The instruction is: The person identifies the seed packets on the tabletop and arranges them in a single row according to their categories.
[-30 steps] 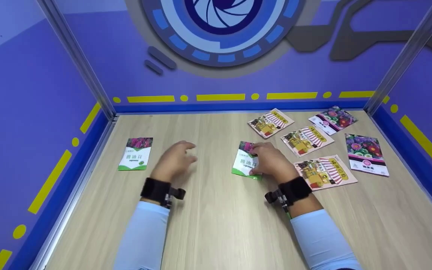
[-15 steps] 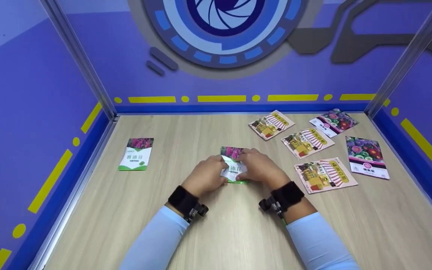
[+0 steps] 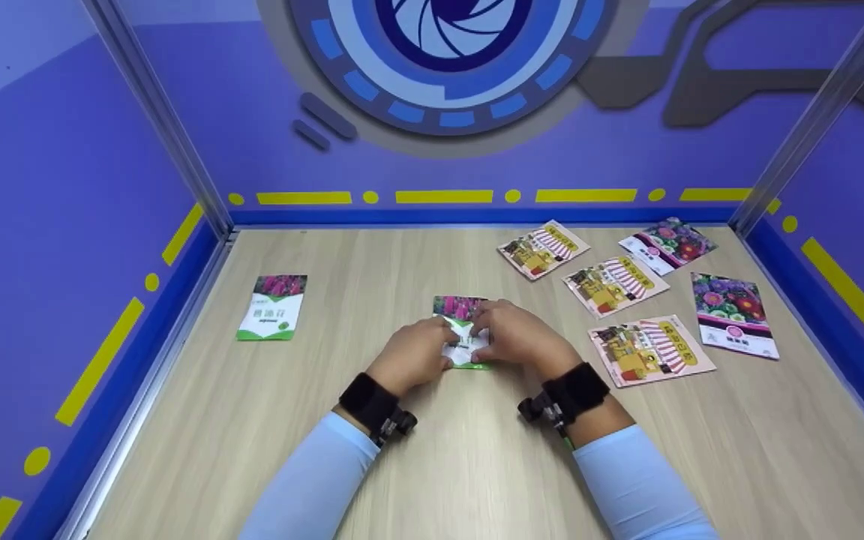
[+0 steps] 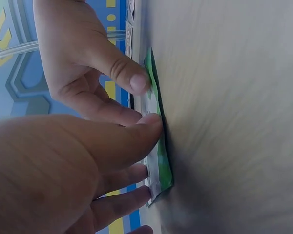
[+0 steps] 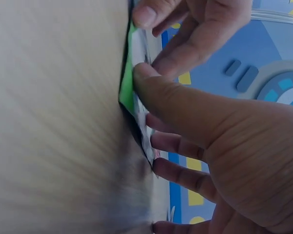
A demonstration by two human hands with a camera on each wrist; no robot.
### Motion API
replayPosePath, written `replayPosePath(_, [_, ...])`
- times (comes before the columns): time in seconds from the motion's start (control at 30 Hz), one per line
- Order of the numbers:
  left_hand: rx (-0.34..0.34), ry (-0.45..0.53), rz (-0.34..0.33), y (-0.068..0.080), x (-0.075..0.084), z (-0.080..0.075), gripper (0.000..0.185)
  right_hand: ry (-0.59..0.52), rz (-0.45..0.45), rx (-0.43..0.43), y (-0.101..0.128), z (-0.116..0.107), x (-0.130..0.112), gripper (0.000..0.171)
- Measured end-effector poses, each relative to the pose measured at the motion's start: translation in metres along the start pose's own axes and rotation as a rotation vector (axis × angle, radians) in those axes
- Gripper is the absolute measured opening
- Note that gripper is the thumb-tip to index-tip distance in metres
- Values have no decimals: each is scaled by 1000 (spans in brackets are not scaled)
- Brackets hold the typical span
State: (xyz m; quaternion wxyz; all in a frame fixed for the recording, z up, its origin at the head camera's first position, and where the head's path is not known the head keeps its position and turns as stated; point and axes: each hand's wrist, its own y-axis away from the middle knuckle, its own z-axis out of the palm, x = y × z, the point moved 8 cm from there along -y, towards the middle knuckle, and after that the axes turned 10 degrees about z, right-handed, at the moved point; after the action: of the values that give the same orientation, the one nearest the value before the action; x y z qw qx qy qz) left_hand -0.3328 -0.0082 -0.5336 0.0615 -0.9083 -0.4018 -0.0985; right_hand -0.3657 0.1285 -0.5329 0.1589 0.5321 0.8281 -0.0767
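Both hands are working one flat seed packet, white and green with a pink flower photo across its top (image 3: pixel 462 330), lying on the pale wood-grain counter (image 3: pixel 432 465). The left hand (image 3: pixel 411 355) is pinching the packet's left side, thumb on the near green edge and fingers curled over the face; the right hand (image 3: pixel 516 334) is pinching the right side the same way. The wrist views are showing thumbs (image 4: pixel 136 134) pressing on the green bottom edge (image 5: pixel 128 87), with the near edge seemingly lifting slightly off the counter, probably so fingers can get under thin material that lies too flat to grab from above.

The packet is looking glossy and thin, its white middle mostly covered by fingers, only the flower strip and a sliver of green showing.

Left of this packet, well apart, a matching white-and-green flower packet (image 3: pixel 272 307) is lying flat. To the right, three tan packets with striped-awning artwork (image 3: pixel 649 350) (image 3: pixel 613 282) (image 3: pixel 543 248) and two packets with dark flower photos (image 3: pixel 733 313) (image 3: pixel 667 244) are lying spread out, untouched.
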Motion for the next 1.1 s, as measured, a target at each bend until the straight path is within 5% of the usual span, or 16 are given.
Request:
replayPosePath(0.33, [22, 6, 4, 1, 1, -1, 33, 17, -38, -9, 2, 0, -7, 40])
replayPosePath(0.63, [10, -56, -90, 1, -8, 4, 52, 56, -112, -21, 6, 8, -21, 41])
replayPosePath(0.9, [-5, -75, -113, 4, -8, 2, 43, 49, -126, -53, 5, 8, -20, 37])
replayPosePath(1.1, [-10, -105, -155, 7, -14, -3, 38, 20, -35, -99, 2, 5, -9, 46])
